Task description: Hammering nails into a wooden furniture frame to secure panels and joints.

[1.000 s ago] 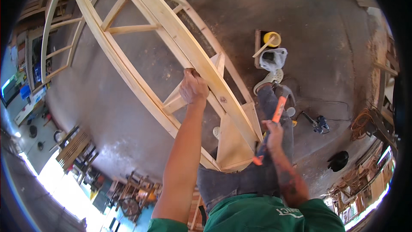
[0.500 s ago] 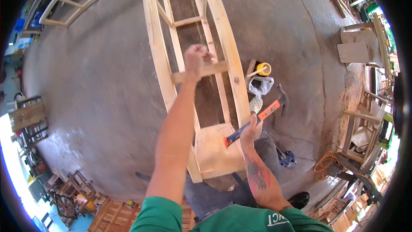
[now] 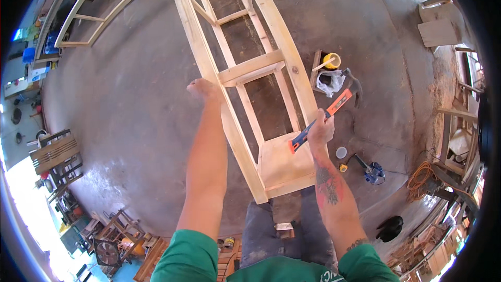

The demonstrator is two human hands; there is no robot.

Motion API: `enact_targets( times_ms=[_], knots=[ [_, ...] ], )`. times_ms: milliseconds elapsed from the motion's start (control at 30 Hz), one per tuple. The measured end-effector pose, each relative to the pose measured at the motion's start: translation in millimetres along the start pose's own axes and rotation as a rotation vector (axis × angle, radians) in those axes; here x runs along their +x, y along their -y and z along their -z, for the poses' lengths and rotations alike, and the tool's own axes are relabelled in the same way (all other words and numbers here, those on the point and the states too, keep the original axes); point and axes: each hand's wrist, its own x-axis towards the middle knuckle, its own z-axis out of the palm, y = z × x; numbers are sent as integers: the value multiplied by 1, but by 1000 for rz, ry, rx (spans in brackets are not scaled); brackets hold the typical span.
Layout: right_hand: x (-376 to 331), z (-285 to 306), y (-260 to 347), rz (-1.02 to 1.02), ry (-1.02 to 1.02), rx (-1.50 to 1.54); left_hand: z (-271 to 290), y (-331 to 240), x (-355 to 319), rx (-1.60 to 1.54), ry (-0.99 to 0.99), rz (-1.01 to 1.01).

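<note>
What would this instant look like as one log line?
left hand: gripping outer rail of wooden frame | right hand: holding orange hammer raised over frame | floor: yellow tub, blue power tool

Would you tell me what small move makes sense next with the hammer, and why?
Probably swing the hammer down onto the wooden frame: the right hand holds it raised over the right rail, while the left hand braces the left rail.

Bright daylight, glare lower left, strong fisheye bending, dark rim
</note>
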Motion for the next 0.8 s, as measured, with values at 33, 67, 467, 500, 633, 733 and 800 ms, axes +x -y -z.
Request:
enact_targets(
  times_ms=[33,67,467,500,633,733,800],
  knots=[
    [2,-1,1,-15,-4,-9,-2,5,2,204,-28,-132],
    [1,-1,0,-27,7,-8,0,8,1,417,-3,-281],
    [0,-3,-8,-6,26,15,3,-62,-54,385,-55,116],
    [1,-3,-9,11,27,10,4,-62,-52,372,-63,121],
    [4,-2,-9,-85,102,89,0,-53,-43,412,-123,100],
    [4,-3,-8,-25,75,129,-3,-49,-41,387,-122,135],
    [3,-4,-8,-28,81,208,-3,-51,-44,253,-115,154]
  ],
)
